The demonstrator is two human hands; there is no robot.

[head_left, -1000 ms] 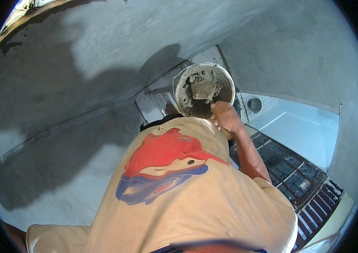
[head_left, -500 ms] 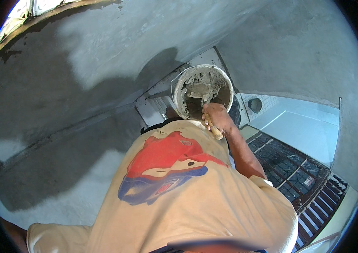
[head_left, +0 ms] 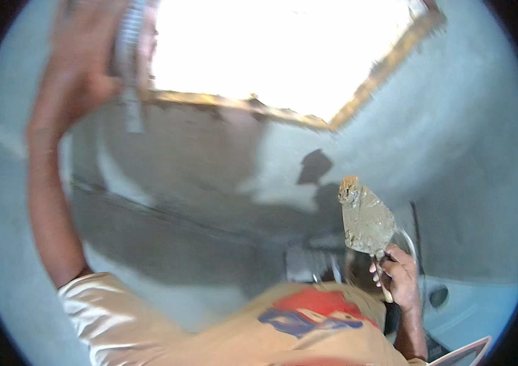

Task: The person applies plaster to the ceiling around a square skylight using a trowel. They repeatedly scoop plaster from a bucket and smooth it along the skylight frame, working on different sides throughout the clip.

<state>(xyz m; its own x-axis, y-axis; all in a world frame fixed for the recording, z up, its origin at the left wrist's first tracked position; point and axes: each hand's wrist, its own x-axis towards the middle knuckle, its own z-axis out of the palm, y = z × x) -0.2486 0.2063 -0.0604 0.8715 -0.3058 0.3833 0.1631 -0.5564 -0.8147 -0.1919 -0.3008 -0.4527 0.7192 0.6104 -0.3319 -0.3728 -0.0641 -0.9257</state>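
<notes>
At the upper left, my left hand [head_left: 82, 79] is raised beside the window opening. It is blurred, but its thumb and fingers close round a narrow silver strip [head_left: 132, 91], whose exact kind I cannot make out. At the lower right, my right hand [head_left: 403, 282] grips the handle of a pointing trowel [head_left: 384, 283], blade up. Wet grey mortar [head_left: 368, 219] coats the blade, with a brownish lump at its tip. Behind the trowel, the bucket [head_left: 359, 268] is partly hidden by my right hand and shirt.
A bright window opening [head_left: 259, 55] with a rough, yellowish edge fills the top. Around it runs a grey plastered wall [head_left: 295, 146], which carries shadows. A dark round object [head_left: 439, 296] lies at the lower right on a pale surface.
The view has swung up toward the window. My right hand has lifted the trowel out of the bucket with mortar on it. My left hand has come into view, raised with the silver strip.
</notes>
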